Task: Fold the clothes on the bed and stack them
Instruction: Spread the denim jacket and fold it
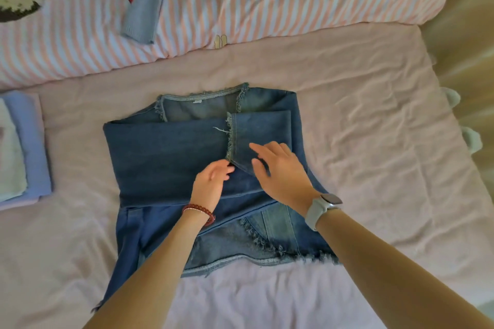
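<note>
Denim jacket [171, 157] flat on the pink sheet [361, 120], middle of the bed, both sleeves crossed over the front. Left hand [209, 184] curled loosely, fingertips at the frayed cuff [230, 139], maybe pinching it, hard to tell. Right hand [280, 171] open and flat, pressing the other sleeve, holding nothing.

Best way, probably: press the sleeves flat. Line the cuffs up so nothing sticks out past the sides. Push out the bumps from the middle to the edges. Then lift the fringed hem [267, 256] near the body and fold it up to the collar [203, 95]. Denim thick and stiff, so a firm press needed along the fold.

Left side: a folded stack [24, 147] lying ready, well apart from the jacket. Far side: striped quilt [267, 8] with a light blue knit [145, 5] draped on it, not folded yet. Nothing between jacket and stack. One flap of the jacket trailing down at the near left [125, 248], likely to spoil a neat fold unless tucked in first.
</note>
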`<state>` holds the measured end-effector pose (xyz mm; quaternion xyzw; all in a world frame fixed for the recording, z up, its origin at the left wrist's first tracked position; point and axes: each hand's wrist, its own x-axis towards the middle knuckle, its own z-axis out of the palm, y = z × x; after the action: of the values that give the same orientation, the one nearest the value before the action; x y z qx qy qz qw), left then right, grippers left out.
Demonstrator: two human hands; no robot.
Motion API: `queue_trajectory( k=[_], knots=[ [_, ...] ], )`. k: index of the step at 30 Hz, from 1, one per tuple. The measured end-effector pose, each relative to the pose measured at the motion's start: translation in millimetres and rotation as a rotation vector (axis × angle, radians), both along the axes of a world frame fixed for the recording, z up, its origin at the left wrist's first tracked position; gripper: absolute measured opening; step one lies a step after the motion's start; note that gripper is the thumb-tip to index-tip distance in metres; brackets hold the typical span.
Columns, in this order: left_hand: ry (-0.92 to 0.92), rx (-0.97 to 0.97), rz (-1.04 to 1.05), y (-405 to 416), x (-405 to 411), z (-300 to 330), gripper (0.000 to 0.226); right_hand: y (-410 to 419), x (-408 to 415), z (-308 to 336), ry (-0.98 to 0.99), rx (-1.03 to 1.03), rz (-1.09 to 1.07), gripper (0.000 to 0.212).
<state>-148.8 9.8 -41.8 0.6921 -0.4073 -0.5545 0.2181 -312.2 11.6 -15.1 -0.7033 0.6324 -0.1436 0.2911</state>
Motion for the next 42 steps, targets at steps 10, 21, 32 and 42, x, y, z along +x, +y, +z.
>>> queue_trajectory(
  k=[10,21,32,42],
  knots=[
    [0.165,0.182,0.299,-18.3,-33.3,5.4,0.034,45.1,-50.4,-30.3,0.305,-0.053,0.295,0.034],
    [-0.859,-0.664,-0.532,12.5,-40.1,-5.5,0.049,26.1,-60.5,-23.8,-0.156,0.276,-0.560,0.038],
    [-0.282,-0.145,-0.507,-19.7,-25.8,-8.5,0.037,-6.2,-42.1,-8.3,-0.520,0.546,-0.439,0.035],
    [0.551,0.314,0.557,19.0,154.6,37.1,0.049,-2.3,141.8,48.7,-0.458,0.467,0.017,0.068]
  ],
)
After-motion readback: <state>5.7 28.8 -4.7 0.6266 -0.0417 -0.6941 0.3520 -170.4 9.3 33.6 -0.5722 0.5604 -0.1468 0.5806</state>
